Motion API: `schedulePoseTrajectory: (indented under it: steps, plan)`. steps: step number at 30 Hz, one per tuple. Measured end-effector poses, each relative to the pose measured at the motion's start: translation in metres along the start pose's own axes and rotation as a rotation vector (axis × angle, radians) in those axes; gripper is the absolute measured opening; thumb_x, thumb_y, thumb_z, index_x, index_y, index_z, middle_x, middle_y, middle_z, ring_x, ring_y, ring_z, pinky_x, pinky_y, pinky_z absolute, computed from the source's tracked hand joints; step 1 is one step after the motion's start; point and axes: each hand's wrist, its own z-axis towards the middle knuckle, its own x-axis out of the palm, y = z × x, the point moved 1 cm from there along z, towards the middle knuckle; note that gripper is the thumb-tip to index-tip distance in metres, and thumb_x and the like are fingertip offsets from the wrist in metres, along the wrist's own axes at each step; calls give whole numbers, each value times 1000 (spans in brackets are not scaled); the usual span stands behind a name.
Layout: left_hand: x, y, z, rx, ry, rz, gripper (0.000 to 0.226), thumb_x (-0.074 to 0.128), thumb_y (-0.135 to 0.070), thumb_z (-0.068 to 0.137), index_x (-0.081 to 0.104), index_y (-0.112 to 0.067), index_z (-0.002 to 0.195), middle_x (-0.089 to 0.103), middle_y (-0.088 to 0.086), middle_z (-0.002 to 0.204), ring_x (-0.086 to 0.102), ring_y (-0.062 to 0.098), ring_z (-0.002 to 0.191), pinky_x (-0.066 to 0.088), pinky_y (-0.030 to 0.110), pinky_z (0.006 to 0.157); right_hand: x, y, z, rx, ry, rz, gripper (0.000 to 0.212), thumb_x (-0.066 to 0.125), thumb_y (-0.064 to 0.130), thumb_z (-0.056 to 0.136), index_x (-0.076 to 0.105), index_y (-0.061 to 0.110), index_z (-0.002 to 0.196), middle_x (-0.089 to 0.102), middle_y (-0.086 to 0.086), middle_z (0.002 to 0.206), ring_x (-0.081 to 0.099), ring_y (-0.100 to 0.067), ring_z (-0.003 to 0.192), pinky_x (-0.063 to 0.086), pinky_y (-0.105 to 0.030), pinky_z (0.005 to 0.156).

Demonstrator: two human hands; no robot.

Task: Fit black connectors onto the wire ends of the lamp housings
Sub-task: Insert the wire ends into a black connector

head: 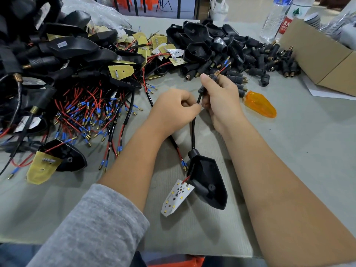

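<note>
Black rubber fills most of what I see: my right hand point(219, 101) is curled around a black connector point(209, 79) held above the table point(289, 151), its brass threaded end pointing up and away, with a red wire point(223, 69) and its blue-sleeved tip coming out beyond the brass. My left hand point(171, 110) is just beside the right, fingers bent in and pinching the black cable point(193, 130) right below the connector. That cable hangs down between my forearms to a lamp housing point(209, 185), which lies on the table near me, open side up. A white LED board point(176, 197) sticks out of the housing's near-left side, joined to it by a short red lead. To the left sits a heap of housings point(63, 47) with yellow boards point(120, 71) and a tangle of red and black wires point(86, 114) ending in blue sleeves and brass pins. Farther back, right of centre, is a pile of loose connectors point(265, 60) next to more empty housings. An orange lens point(260, 106) lies on the table just right of my right hand. A cardboard box point(317, 54) stands at the far right, with a water bottle point(275, 18) behind it. My left arm wears a grey sleeve point(92, 228); the right arm is bare.
</note>
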Motion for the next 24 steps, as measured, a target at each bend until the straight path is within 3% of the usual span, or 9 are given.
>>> schedulePoseTrajectory:
  steps: [6,10,15,20,24]
  plan:
    - [1,0,0,33,-81,2,16,65,-20,86,66,-23,71,52,-12,51,46,2,49,38,24,55,6,-2,-2,-89,35,-199,24,62,18,91,49,17,71,46,2,63,42,-14,60,36,-30,58]
    - [-1,1,1,47,-139,1,22,68,-24,88,63,-27,67,57,-5,53,48,12,51,40,29,56,6,-2,-1,-82,38,-201,16,62,20,91,54,14,79,47,1,66,44,-18,65,34,-34,60]
    - [-1,2,2,3,-88,19,22,63,-31,89,71,-18,73,51,-10,48,45,2,48,30,14,48,3,-2,-2,-48,-1,-120,23,62,19,94,52,14,74,50,3,59,47,-10,50,41,-23,49]
    - [1,3,3,-29,-30,78,14,63,-24,85,70,-19,73,56,-10,53,49,1,52,37,21,55,-2,0,1,8,-107,-8,19,60,21,96,54,14,80,53,-2,72,49,-10,51,45,-23,54]
    - [0,0,3,44,-62,47,14,62,-24,92,73,-17,85,58,-12,60,49,-5,53,32,11,52,0,-1,1,-1,-42,-48,18,61,19,94,54,15,77,52,-1,66,49,-10,48,42,-23,49]
